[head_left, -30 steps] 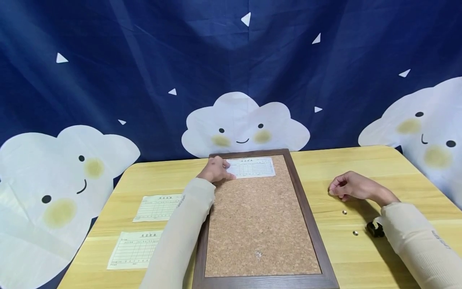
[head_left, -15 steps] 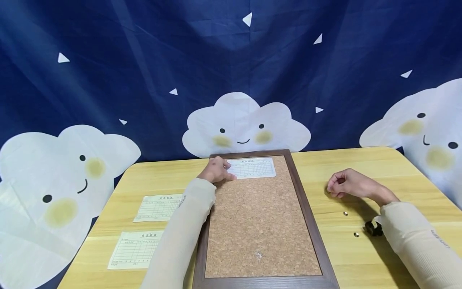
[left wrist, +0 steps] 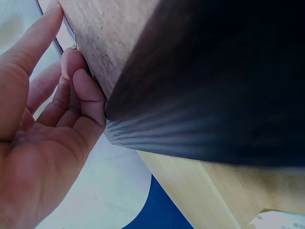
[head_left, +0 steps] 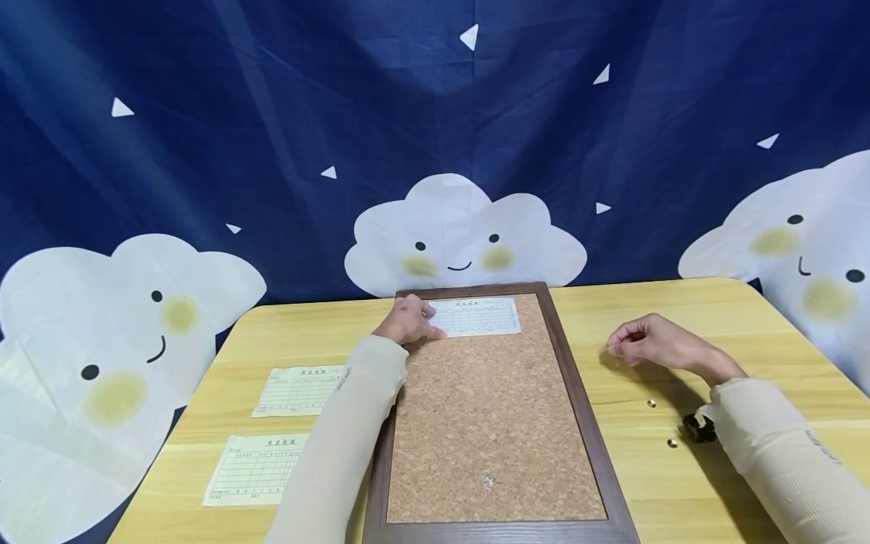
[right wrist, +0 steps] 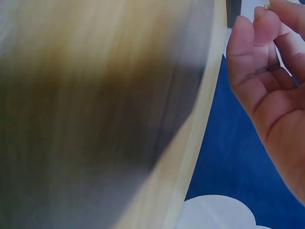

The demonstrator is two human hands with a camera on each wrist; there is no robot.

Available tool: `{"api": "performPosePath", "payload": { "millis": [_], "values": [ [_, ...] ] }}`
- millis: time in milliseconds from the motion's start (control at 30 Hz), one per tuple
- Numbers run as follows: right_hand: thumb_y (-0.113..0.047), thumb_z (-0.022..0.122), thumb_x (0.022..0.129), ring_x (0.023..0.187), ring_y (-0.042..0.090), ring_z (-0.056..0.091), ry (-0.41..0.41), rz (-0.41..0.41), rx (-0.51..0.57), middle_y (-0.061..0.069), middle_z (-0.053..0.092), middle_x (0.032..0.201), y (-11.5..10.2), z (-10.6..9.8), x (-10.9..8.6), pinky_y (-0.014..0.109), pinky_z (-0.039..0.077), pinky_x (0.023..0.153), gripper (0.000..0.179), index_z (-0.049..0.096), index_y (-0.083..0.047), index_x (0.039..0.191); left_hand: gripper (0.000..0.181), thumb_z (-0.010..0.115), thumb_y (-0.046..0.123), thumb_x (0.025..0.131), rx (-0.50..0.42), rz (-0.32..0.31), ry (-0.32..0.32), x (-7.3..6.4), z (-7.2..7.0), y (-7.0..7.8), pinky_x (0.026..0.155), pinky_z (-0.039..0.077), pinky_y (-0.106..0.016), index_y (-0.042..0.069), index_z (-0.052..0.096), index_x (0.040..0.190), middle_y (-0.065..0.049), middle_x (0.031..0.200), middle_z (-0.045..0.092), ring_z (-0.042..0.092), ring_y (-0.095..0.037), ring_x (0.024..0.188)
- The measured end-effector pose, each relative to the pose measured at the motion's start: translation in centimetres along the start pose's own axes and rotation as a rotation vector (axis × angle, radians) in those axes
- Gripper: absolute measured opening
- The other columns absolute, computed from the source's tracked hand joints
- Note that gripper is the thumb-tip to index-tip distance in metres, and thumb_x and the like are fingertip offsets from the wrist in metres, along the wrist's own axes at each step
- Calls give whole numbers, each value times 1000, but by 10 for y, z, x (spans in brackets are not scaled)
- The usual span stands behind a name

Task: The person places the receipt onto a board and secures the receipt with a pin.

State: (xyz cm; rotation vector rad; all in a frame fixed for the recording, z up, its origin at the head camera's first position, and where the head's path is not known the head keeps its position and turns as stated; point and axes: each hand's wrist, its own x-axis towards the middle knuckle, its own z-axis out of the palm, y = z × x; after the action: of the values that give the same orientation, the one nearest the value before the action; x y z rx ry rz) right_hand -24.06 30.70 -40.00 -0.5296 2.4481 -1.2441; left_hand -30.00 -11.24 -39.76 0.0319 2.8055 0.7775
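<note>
My left hand (head_left: 410, 321) rests at the upper left of a cork board (head_left: 496, 423) in a dark wood frame. Its thumb and fingertips press the left end of a white printed slip (head_left: 481, 316) flat near the board's top. The left wrist view shows other fingers bent at the board's edge. My right hand (head_left: 662, 347) is held over the table, right of the frame. Between its thumb and fingertips it pinches a small thumbtack (right wrist: 267, 6), mostly hidden by the fingers. Two more thumbtacks, a far one (head_left: 652, 403) and a near one (head_left: 672, 443), lie on the table.
Two pale green printed slips, an upper one (head_left: 295, 393) and a lower one (head_left: 251, 468), lie on the wooden table (head_left: 686, 491) left of the board, partly covered by the left sleeve (head_left: 343, 446). A blue curtain (head_left: 408, 91) with clouds hangs behind.
My right hand has moved slightly left, toward the board, with the thumbtack in its fingertips. The left hand and the white slip have stayed in place.
</note>
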Motion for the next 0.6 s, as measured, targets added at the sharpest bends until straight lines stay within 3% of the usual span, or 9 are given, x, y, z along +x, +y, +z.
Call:
{"api": "performPosePath", "payload": {
  "millis": [367,600],
  "values": [
    [-2,66,93,71,8,61,69,-37,-62,7,70,83,-4,0,2,28,54,66,14,71,10,98,59,89,28,76,10,-2,6,1,1,-1,102,45,-36,7,69,127,-10,138,59,50,-24,127],
    [-5,69,92,74,10,64,79,-22,-43,8,71,85,-6,2,5,28,54,68,14,70,8,97,60,90,28,75,12,-13,13,3,3,-1,99,47,-36,6,69,128,-11,137,59,55,-22,121]
  ]
}}
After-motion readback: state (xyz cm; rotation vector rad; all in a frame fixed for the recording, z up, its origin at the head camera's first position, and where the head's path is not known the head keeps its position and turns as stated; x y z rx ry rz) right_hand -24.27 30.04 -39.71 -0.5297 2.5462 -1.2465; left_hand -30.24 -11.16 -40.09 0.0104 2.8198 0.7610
